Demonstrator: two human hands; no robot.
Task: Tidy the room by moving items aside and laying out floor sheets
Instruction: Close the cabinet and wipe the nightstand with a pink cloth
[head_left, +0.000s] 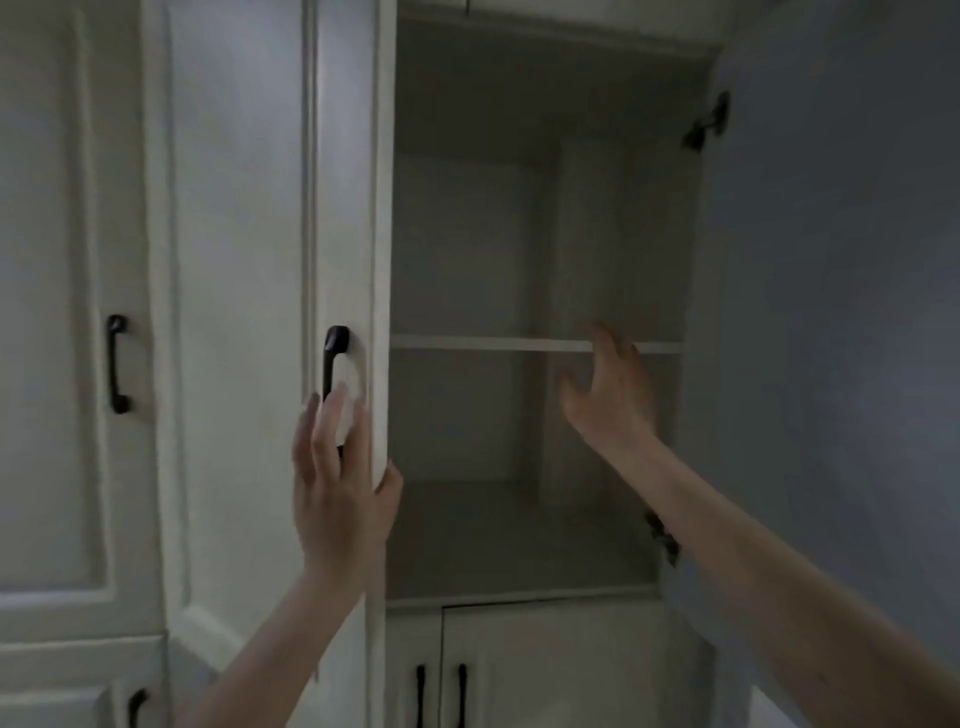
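While the left hand lies flat on the cupboard door, fingers straight, its thumb hooks the edge. The right hand hangs loosely spread, holding nothing, before the shelf.

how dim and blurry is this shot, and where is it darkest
Head view: dim, flat light with a grey-blue cast and no glare. The whole frame is soft, and the left hand and right hand are smeared at the fingertips. The open cabinet interior is the darkest area, deepest under its shelf. Wide-angle bending curves the door edges.
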